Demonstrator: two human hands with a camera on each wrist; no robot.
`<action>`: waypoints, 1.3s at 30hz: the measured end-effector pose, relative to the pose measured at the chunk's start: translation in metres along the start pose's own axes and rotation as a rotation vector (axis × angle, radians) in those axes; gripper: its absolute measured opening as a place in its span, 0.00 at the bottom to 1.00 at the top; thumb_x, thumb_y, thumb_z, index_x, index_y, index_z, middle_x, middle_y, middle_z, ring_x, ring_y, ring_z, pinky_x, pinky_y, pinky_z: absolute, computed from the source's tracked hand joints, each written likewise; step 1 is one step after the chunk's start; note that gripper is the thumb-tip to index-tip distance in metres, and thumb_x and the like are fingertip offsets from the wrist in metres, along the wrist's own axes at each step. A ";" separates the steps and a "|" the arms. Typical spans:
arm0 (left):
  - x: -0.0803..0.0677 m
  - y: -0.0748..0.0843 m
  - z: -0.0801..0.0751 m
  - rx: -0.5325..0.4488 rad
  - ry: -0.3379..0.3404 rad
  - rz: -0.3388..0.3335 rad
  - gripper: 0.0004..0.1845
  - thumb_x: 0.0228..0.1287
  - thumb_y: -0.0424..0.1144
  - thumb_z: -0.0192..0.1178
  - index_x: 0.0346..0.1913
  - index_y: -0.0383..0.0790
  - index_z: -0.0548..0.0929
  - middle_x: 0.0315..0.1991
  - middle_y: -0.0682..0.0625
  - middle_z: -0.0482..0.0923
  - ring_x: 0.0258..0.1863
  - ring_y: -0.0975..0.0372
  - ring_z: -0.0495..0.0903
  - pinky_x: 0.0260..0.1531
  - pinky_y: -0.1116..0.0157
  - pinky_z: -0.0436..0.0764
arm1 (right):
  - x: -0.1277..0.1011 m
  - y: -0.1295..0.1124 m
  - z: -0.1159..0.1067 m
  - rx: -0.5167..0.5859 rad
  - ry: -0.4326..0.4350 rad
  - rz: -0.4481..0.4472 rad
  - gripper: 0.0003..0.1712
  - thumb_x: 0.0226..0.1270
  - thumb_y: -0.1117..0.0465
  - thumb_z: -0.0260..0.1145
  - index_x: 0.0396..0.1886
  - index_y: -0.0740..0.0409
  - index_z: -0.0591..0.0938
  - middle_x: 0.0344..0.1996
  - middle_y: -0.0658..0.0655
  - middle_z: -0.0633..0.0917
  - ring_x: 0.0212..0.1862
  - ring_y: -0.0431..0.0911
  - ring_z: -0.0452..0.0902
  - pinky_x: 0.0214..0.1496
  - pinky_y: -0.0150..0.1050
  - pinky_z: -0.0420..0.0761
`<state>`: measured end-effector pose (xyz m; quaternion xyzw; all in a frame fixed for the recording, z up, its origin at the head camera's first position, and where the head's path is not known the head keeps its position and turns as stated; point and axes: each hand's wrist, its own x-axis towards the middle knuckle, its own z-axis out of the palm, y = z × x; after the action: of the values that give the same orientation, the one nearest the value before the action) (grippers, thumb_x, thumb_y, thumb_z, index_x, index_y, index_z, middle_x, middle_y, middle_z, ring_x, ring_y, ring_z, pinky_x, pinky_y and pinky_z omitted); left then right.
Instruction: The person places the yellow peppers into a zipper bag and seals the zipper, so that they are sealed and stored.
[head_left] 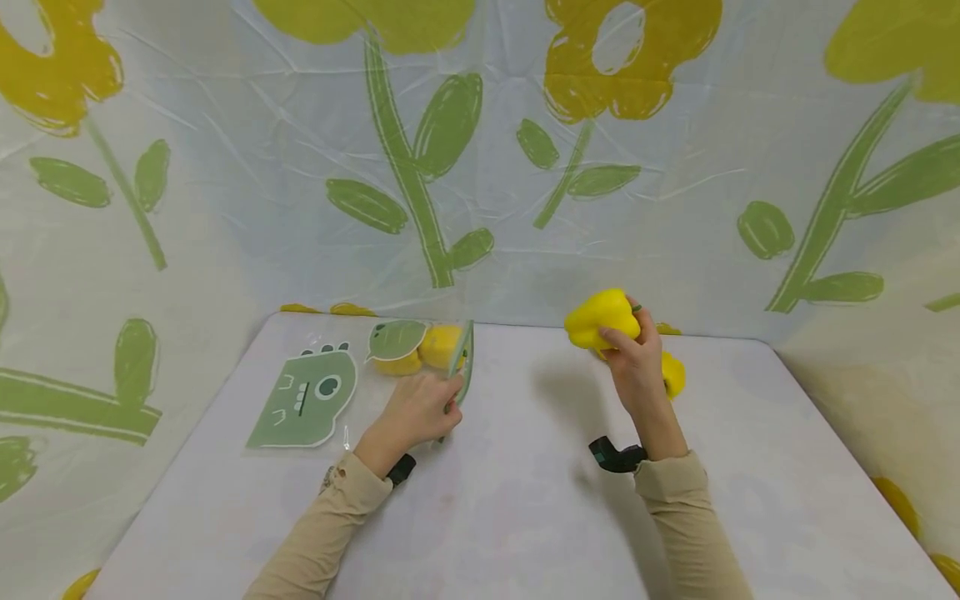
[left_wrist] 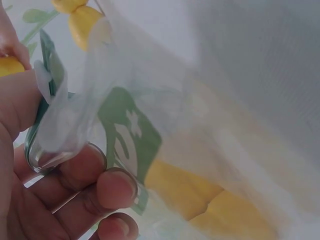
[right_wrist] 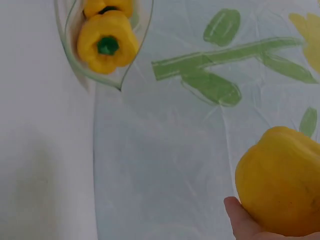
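My right hand (head_left: pixel 633 354) grips a yellow bell pepper (head_left: pixel 600 319) and holds it up above the white table (head_left: pixel 525 517); the same pepper (right_wrist: pixel 280 182) fills the lower right of the right wrist view. A second yellow pepper (head_left: pixel 672 373) lies on the table just behind that hand. My left hand (head_left: pixel 420 408) pinches the open edge of a clear zip bag (head_left: pixel 352 383) printed with a green dinosaur. Two yellow peppers (head_left: pixel 423 348) lie inside the bag, also seen through its mouth (right_wrist: pixel 105 42). The left wrist view shows my fingers (left_wrist: pixel 112 187) curled on the bag's plastic rim.
A plastic-covered backdrop with yellow flowers and green stems (head_left: pixel 405 167) walls the table at the back and both sides. Black wrist camera mounts (head_left: pixel 617 456) sit at both cuffs. Bare tabletop lies between and in front of my hands.
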<state>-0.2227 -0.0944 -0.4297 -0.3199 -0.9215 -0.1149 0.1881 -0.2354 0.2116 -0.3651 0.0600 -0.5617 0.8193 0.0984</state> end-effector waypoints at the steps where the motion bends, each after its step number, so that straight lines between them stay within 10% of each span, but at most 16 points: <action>1: 0.000 0.000 0.000 0.000 0.000 0.000 0.13 0.45 0.35 0.64 0.24 0.48 0.67 0.13 0.59 0.57 0.12 0.65 0.60 0.12 0.68 0.56 | 0.000 0.003 0.004 -0.005 -0.016 0.001 0.30 0.66 0.75 0.55 0.65 0.55 0.63 0.55 0.54 0.67 0.56 0.48 0.64 0.60 0.35 0.72; 18: -0.001 -0.001 -0.003 -0.019 -0.006 -0.030 0.15 0.46 0.35 0.65 0.24 0.48 0.66 0.14 0.58 0.58 0.12 0.64 0.61 0.11 0.67 0.57 | 0.014 0.082 0.082 0.072 -0.034 0.222 0.40 0.56 0.72 0.62 0.69 0.65 0.59 0.57 0.60 0.70 0.53 0.48 0.70 0.59 0.38 0.72; 28: 0.001 -0.001 -0.001 -0.026 0.019 -0.048 0.16 0.46 0.36 0.65 0.23 0.49 0.65 0.14 0.59 0.57 0.12 0.63 0.61 0.11 0.67 0.57 | 0.004 0.126 0.075 0.091 0.026 0.384 0.37 0.57 0.71 0.58 0.68 0.68 0.59 0.57 0.62 0.68 0.52 0.51 0.67 0.59 0.40 0.70; 39: 0.000 0.000 0.001 -0.025 0.019 -0.027 0.14 0.45 0.36 0.66 0.25 0.49 0.69 0.13 0.59 0.60 0.14 0.63 0.62 0.13 0.67 0.59 | -0.007 0.143 0.078 -0.109 -0.242 0.419 0.39 0.53 0.73 0.65 0.66 0.64 0.63 0.61 0.64 0.70 0.52 0.49 0.73 0.53 0.35 0.75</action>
<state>-0.2235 -0.0937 -0.4308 -0.3085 -0.9224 -0.1318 0.1912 -0.2624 0.0878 -0.4679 0.0343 -0.6130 0.7771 -0.1386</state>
